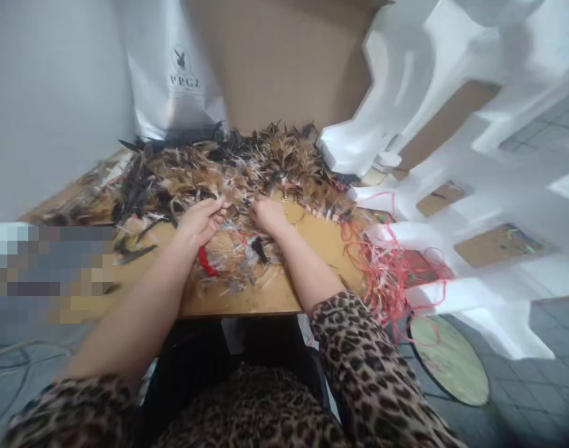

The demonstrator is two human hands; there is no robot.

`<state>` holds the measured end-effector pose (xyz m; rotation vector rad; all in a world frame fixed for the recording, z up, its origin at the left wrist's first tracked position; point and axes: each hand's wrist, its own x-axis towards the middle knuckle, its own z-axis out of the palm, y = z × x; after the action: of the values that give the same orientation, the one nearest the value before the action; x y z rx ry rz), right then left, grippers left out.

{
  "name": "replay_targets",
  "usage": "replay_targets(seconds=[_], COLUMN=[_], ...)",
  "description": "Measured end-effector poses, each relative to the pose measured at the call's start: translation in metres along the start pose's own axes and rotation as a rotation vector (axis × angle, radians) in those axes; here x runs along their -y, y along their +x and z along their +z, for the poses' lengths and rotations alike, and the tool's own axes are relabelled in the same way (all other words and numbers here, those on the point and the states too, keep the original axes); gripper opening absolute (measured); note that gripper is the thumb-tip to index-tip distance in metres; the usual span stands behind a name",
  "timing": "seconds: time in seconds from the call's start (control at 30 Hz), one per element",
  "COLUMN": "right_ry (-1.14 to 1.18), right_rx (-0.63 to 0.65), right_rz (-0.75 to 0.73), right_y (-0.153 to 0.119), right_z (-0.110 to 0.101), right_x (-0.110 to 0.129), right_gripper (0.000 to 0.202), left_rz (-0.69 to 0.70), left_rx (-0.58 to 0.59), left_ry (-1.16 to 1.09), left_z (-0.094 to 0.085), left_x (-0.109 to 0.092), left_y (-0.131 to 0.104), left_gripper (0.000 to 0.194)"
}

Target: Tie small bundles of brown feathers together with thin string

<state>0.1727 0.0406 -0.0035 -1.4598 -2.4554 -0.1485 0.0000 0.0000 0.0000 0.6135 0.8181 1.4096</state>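
Brown and black feathers (289,152) lie heaped along the back of a wooden table (322,246). My left hand (204,219) is at the front of the heap, thumb and forefinger pinched together; what lies between them is too small to make out. A red band (206,262) is around that wrist. Close by on the right, my right hand (267,214) is closed, its fingertips turned in among the feathers and mostly hidden. Below both hands, loose feather bits (233,264) and a small black tuft (259,249) are scattered near the table's front edge.
Tangled pink string (390,274) hangs over the table's right side. White foam-like pieces (401,81) stand at the right. A cardboard panel (289,62) and a white printed bag (172,81) are behind the feathers. A round green-topped object (450,361) is at the lower right.
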Motion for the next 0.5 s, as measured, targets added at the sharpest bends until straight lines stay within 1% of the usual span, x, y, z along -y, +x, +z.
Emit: replay_targets(seconds=[0.1, 0.17, 0.3, 0.37, 0.43, 0.5], right_ry=[0.219, 0.470, 1.083, 1.303, 1.423, 1.458], right_rx=[-0.034, -0.071, -0.144, -0.148, -0.152, -0.167], right_rz=[0.006, 0.063, 0.289, 0.375, 0.413, 0.401], right_y=[0.002, 0.003, 0.006, 0.008, 0.008, 0.008], right_z=[-0.005, -0.009, -0.012, -0.013, -0.013, -0.013], right_x=[-0.010, -0.017, -0.027, -0.025, -0.018, -0.006], right_gripper=[0.022, 0.020, 0.023, 0.027, 0.029, 0.028], left_rz=[-0.012, -0.016, -0.024, -0.029, -0.031, -0.032], left_rx=[0.004, 0.002, -0.007, -0.012, -0.016, -0.017], left_ry=[-0.022, -0.035, -0.050, -0.049, -0.042, -0.033], left_z=[0.000, -0.001, -0.001, -0.001, 0.000, 0.000], left_x=[0.000, 0.000, 0.001, 0.001, 0.002, 0.003], left_y=[0.000, 0.000, 0.001, 0.001, 0.001, 0.000], left_gripper=[0.011, 0.008, 0.006, 0.007, 0.007, 0.006])
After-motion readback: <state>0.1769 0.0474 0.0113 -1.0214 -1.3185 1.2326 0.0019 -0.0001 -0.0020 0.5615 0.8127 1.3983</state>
